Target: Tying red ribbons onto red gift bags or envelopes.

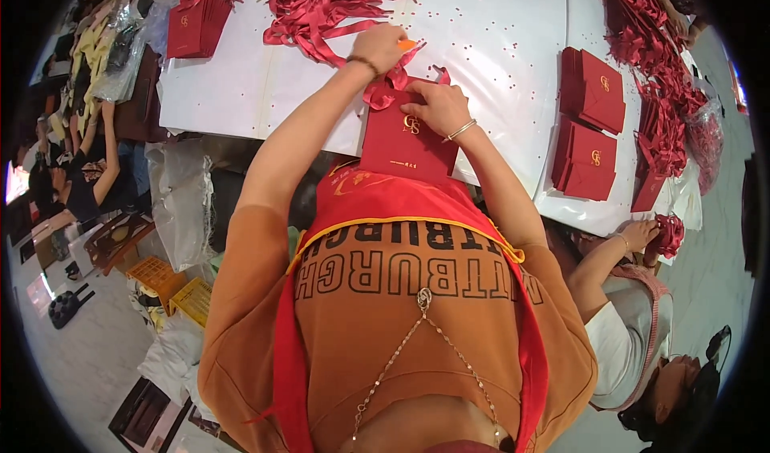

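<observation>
A flat red paper gift bag [407,150] with gold print lies at the table's near edge, its lower part against my red apron [377,195]. My right hand [439,109] is closed on the bag's top edge, thumb on the front face. Just beyond the bag, my left hand [380,50] is closed around a small orange tool [407,45]; its full shape is hidden by the fingers. A red ribbon [383,96] loops over the bag's upper left corner and runs up beside my left hand. Another ribbon end pokes out behind my right hand.
A heap of loose red ribbons [333,8] lies at the table's far side. Stacked red bags stand at the far left [192,29] and right [592,92]. Small red dots dot the white table [497,92]. A co-worker's hand [639,235] holds ribbon at the right.
</observation>
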The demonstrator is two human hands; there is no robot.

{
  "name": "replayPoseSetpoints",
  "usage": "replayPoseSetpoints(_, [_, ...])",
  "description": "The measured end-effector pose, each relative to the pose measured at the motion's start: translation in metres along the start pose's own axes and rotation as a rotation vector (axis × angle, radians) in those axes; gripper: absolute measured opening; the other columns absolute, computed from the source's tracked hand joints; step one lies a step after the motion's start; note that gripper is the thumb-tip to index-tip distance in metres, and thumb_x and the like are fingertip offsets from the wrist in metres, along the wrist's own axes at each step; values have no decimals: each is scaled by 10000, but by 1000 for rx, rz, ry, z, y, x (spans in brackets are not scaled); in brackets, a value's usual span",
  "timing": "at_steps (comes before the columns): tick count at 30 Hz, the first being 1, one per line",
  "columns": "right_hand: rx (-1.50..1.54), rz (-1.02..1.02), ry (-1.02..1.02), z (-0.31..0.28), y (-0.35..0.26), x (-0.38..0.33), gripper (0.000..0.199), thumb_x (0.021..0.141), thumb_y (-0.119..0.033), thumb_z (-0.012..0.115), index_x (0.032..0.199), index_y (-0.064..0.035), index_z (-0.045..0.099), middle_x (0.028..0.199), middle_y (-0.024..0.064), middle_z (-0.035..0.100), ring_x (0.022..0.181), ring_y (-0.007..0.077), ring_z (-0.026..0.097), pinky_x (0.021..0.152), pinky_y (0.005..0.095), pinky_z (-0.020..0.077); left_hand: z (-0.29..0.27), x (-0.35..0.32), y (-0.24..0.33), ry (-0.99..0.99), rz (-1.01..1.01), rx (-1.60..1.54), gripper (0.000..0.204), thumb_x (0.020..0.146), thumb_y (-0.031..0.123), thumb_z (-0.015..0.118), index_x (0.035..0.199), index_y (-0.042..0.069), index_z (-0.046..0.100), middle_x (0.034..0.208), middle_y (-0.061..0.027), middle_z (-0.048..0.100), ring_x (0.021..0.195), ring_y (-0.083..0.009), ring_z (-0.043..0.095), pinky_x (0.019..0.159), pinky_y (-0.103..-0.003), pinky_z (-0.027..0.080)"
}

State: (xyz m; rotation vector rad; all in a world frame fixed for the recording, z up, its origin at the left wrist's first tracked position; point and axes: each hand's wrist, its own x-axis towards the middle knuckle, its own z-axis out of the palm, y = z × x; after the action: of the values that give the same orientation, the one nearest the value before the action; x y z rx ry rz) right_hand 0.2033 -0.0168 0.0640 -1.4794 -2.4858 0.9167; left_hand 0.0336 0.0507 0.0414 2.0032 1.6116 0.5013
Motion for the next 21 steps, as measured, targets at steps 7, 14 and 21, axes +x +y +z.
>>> replayPoseSetpoints(7, [23,-22,13,3,-1,1,269,738,-354,629,915,-152,611,738,46,638,731,231,609,673,401,376,36,23,-15,8,29,277,211,769,256,570,878,79,605,929,-126,620,820,-290,599,710,-420,458])
replayPoseSetpoints(14, [104,-40,56,3,10,1,288,718,-333,656,929,-142,618,803,48,630,767,230,599,683,399,381,-38,2,29,-238,30,-199,137,727,155,604,748,21,581,652,-53,587,586,-114,555,526,-268,440])
replayPoseSetpoints(21, [-142,-220,474,-13,0,-21,254,659,-269,708,837,-107,628,858,81,531,841,256,535,671,380,407,-18,-46,34,-253,60,-193,82,790,87,543,798,5,538,653,-83,600,540,-148,567,514,-286,444])
